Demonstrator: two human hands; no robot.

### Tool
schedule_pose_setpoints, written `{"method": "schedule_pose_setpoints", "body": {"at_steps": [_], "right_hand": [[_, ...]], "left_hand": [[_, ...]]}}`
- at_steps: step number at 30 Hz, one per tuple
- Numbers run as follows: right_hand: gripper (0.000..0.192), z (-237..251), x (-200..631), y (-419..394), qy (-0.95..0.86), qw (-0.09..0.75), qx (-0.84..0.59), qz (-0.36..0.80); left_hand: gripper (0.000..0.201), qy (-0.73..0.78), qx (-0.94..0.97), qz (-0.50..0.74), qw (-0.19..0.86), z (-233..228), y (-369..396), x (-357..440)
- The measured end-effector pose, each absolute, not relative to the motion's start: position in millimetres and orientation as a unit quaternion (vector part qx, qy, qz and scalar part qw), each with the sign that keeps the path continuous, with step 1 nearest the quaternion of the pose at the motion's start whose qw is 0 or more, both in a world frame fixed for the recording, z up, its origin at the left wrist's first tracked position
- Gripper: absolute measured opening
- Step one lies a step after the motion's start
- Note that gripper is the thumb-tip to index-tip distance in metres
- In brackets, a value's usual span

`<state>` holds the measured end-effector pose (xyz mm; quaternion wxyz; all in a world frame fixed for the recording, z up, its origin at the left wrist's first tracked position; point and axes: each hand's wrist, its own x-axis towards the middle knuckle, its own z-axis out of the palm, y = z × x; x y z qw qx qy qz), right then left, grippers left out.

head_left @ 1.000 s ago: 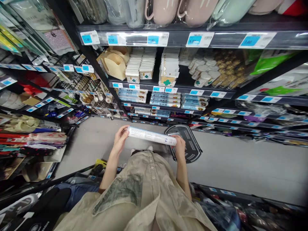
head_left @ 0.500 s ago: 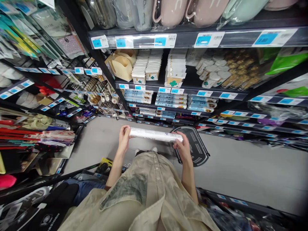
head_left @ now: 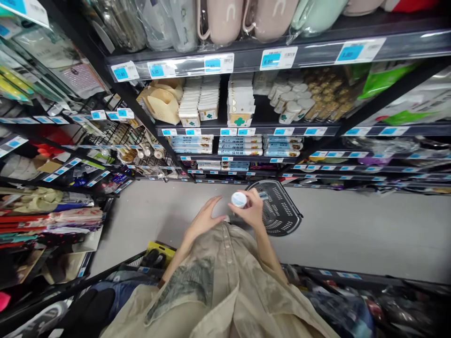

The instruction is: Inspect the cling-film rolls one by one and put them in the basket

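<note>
The right hand [head_left: 251, 213] is gripping a white roll [head_left: 239, 199], its round end facing up, above the bare floor [head_left: 352, 230]. The left hand [head_left: 204, 219] is hovering just beside it, fingers spread, holding nothing. A black basket [head_left: 278, 211] is lying near the shelf edge [head_left: 246, 174].

The right hand [head_left: 251, 212] grips a white roll [head_left: 238, 199] stood on end, so that only its round cap faces the camera. The left hand [head_left: 203, 220] is open with fingers spread, just beside the roll and not touching it. Both hands hang above a beige shirt [head_left: 218, 286]. On the grey floor [head_left: 352, 230] just beyond the right hand lies a black shopping basket [head_left: 282, 211]. Dark shelves [head_left: 246, 131] behind carry blue price tags, stacked white boxes [head_left: 199, 101] and boxed rolls [head_left: 239, 145]. Pink mugs [head_left: 239, 19] stand on the top shelf.
</note>
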<state>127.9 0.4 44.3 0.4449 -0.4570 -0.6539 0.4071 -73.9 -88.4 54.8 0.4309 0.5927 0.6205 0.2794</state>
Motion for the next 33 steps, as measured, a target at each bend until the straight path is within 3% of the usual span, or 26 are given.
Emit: {"method": "schedule_pose_setpoints", "body": {"at_steps": [4,7,9,12,14,16,19,24,29,31,33], "right_hand": [[0.057,57,114,-9,-0.728,0.353,-0.366,0.460],[0.076,51,110,-6,-0.677,0.365,-0.328,0.549],[0.070,40,115,0,-0.624,0.394,-0.348,0.578],[0.047,19,132,12,-0.593,0.374,-0.485,0.523],[0.049,7,143,17,-0.579,0.312,-0.558,0.506],[0.055,0,148,18,-0.533,0.265,-0.567,0.569],[0.056,0,146,14,-0.460,0.249,-0.517,0.678],[0.046,12,149,16,-0.490,0.236,-0.452,0.707],[0.047,19,161,26,-0.615,0.068,-0.285,0.732],[0.054,22,153,24,-0.659,0.037,-0.237,0.713],[0.067,25,138,19,-0.678,0.069,-0.228,0.696]], "left_hand": [[0.064,0.602,0.550,0.380,0.436,48,-79,-47],[0.053,0.609,0.475,0.440,0.458,43,-78,-55],[0.054,0.602,0.397,0.503,0.477,41,-80,-70],[0.061,0.564,0.258,0.612,0.491,40,-87,-95],[0.064,0.535,0.190,0.666,0.484,43,-93,-109],[0.063,0.513,0.159,0.698,0.473,48,-99,-119],[0.063,0.497,0.149,0.717,0.467,54,-105,-126],[0.075,0.501,0.155,0.728,0.442,50,-103,-126],[0.074,0.531,0.169,0.717,0.419,44,-94,-122],[0.074,0.525,0.217,0.687,0.454,47,-91,-117],[0.073,0.516,0.284,0.634,0.501,50,-87,-108]]}}
